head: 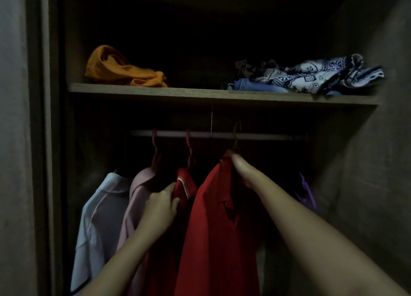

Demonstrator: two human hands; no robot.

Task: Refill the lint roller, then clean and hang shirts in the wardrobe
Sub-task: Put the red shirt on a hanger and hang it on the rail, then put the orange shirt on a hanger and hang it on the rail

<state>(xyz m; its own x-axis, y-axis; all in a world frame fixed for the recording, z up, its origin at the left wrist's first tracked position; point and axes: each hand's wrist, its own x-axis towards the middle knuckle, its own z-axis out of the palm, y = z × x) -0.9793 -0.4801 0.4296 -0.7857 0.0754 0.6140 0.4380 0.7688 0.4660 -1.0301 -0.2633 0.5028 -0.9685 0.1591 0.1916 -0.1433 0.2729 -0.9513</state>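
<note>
red shirt (213, 217) hangs on a yellow hanger (236, 137), hook over the rail (266, 136), roughly mid-wardrobe. right grip (242, 171) is closed round the top of the red shirt at the collar, right under the hook; too dark to tell if the fingers also catch the hanger. left grip (160, 209) pinches the collar edge of the piped red shirt (184, 184) just left of it, thumb on the fabric, fingers curled behind. that one hangs on a pink hanger (189, 148). further left: pink shirt (135, 197), then a pale blue shirt (100, 217), both touching their neighbours. purple garment (307, 193) hangs to the right, apart from the red shirt. shelf (178, 94) above the rail carries an orange garment (117, 68) at left, and a patterned cloth (311, 73) on top of denim (251, 84) at right.
</note>
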